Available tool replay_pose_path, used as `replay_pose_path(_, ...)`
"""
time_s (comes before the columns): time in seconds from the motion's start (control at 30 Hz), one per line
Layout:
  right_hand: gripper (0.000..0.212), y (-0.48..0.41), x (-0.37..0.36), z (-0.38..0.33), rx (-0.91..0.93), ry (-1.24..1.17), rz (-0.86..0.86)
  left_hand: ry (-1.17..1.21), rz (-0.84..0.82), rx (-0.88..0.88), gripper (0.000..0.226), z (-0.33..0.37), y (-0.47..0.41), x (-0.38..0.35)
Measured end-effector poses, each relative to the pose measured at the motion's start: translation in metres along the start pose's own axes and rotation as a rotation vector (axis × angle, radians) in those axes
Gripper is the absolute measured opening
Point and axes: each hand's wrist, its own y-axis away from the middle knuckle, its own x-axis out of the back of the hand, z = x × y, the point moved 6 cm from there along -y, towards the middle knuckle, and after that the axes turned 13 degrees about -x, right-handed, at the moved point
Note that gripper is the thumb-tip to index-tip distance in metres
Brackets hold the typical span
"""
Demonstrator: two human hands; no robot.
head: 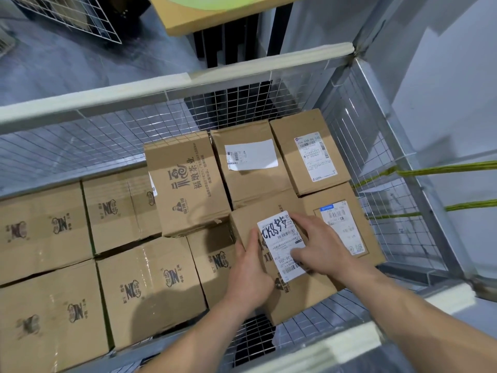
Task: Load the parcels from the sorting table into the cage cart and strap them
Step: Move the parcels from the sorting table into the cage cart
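Left hand grips labelled parcel side, right hand presses flat on top; loading step, seating it near cage cart right wall; next probably needs letting go.

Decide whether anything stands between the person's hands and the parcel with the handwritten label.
Nothing visible does. The left hand holds the left edge of the parcel, thumb on top. The right hand rests on its top, partly over the label. Both hands touch it directly.
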Motion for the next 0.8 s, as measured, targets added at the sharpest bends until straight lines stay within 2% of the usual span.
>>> replay_pose_path(0.13, 0.065, 0.005, 0.005, -0.009, -0.095, 0.020, 0.044, 0.060, 0.000, 0.036, 0.097, 0.003, 0.006, 0.017)
replay_pose_path(0.27, 0.061, 0.015, 0.012, -0.016, -0.179, 0.084, 0.097, 0.056, -0.016, 0.048, 0.100, 0.011, 0.015, 0.029)
replay_pose_path(0.4, 0.057, 0.026, 0.021, -0.019, -0.234, 0.095, 0.146, 0.055, -0.015, 0.025, 0.094, 0.024, 0.022, 0.031)
replay_pose_path(0.6, 0.059, 0.033, 0.048, -0.030, -0.256, 0.109, 0.262, 0.135, 0.021, 0.004, 0.085, 0.045, 0.021, 0.046)
replay_pose_path(0.8, 0.061, 0.045, 0.079, -0.061, -0.219, 0.054, 0.265, 0.070, 0.058, -0.061, 0.080, 0.083, 0.035, 0.091)
